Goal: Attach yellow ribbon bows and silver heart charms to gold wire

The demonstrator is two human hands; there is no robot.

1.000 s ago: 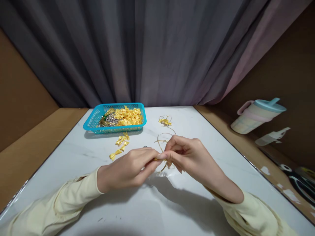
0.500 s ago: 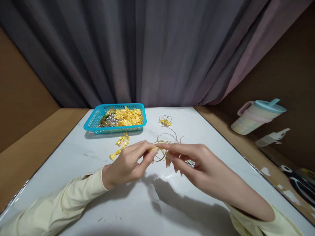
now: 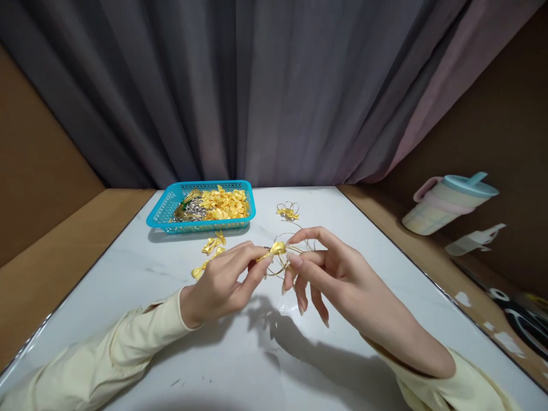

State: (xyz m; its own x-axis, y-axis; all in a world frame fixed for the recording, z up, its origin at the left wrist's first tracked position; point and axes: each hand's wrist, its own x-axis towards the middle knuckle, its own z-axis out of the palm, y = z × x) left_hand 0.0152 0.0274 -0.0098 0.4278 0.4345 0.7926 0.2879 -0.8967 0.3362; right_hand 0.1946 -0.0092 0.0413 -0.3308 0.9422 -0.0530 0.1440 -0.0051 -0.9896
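Note:
Thumb and forefinger of my left hand [image 3: 231, 279] pinch a small yellow satin bow [image 3: 278, 248], its loops showing past the fingertips. My right hand [image 3: 329, 268] is just right of the bow, fingers spread, thumb and forefinger apart. I cannot tell whether its fingertips touch the bow. Thin gold cords [image 3: 278, 271] loop behind and below the bow, partly hidden by my right hand. Several loose yellow bows [image 3: 211, 245] lie on the white table beyond my left hand.
At the back left stands a blue plastic basket [image 3: 201, 229] of yellow bows, silvery pieces and gold cord. A bow with cord loops [image 3: 288, 214] lies farther back. A tumbler [image 3: 440, 208], a clear bottle [image 3: 471, 242] and black-handled scissors [image 3: 524, 322] are at the right.
My right hand has drawn back a little from the left fingertips and its fingers have spread, uncovering the bow. My left hand keeps its pinch in nearly the same place.

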